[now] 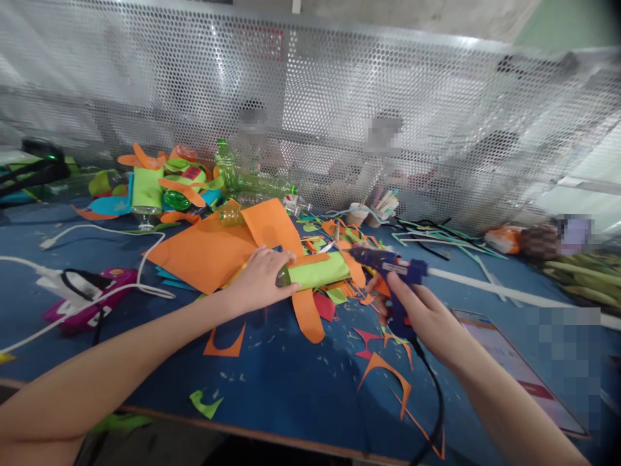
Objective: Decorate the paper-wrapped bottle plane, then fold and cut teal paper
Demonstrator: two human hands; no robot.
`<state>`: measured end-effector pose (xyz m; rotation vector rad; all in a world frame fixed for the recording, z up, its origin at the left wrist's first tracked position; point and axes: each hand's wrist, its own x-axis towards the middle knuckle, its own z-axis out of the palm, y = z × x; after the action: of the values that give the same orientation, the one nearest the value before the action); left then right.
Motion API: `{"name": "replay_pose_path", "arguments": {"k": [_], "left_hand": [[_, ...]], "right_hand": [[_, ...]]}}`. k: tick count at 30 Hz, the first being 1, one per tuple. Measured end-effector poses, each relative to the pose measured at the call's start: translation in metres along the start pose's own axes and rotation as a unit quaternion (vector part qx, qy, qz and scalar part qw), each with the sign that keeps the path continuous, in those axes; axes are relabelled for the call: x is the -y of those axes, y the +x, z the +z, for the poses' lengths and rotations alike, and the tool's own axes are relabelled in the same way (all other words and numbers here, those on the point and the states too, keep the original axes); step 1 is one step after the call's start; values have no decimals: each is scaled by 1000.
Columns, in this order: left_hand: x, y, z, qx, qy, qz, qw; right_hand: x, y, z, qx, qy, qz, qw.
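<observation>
Green paper wraps the bottle (317, 270) that lies on its side at the middle of the blue counter (291, 382). Our left hand (262, 279) reaches in from seven o'clock with the forearm stretched long and low. The palm is down and its grip is folded over the bottle's capped end. Our right hand (427, 320) comes in from five o'clock. Its grip is clamped round the handle of a blue glue gun (395, 278), forefinger laid along the body. The nozzle points towards ten o'clock and sits just beside the bottle's other end. The gun's black cord (436, 401) trails back towards six o'clock.

A large orange sheet (213, 249) lies at eleven o'clock of our left hand, partly under it. Orange scraps (388, 375) and a green scrap (206, 404) are scattered over the near counter. At nine o'clock rests a pink glue gun (87, 304) with a white cable (97, 233) looping past it. Further off at eleven o'clock stands a pile of bottles and cut paper (165, 184), and at one o'clock a small cup (359, 212) holds sticks. A perforated metal screen (339, 97) closes the far edge.

At four o'clock of our right hand lies a phone (514, 366), its screen lit with a red bar. Its writing is too blurred for us to read.
</observation>
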<state>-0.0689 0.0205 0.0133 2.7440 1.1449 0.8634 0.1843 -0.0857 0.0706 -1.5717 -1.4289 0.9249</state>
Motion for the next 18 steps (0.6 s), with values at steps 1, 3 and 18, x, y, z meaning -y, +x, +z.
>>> {"name": "replay_pose_path", "arguments": {"k": [1,3,18], "left_hand": [[1,0,0,1,0,4,1000],[2,0,1,6,1,9,1000],[8,7,-6,16,0,24,1000]], "right_hand": [[-4,-2,-5,-33,-19,-24,999],[-15,-2,-15,-127,-94,-79,984],[-124,23,-68,-83,-623,-19,778]]}}
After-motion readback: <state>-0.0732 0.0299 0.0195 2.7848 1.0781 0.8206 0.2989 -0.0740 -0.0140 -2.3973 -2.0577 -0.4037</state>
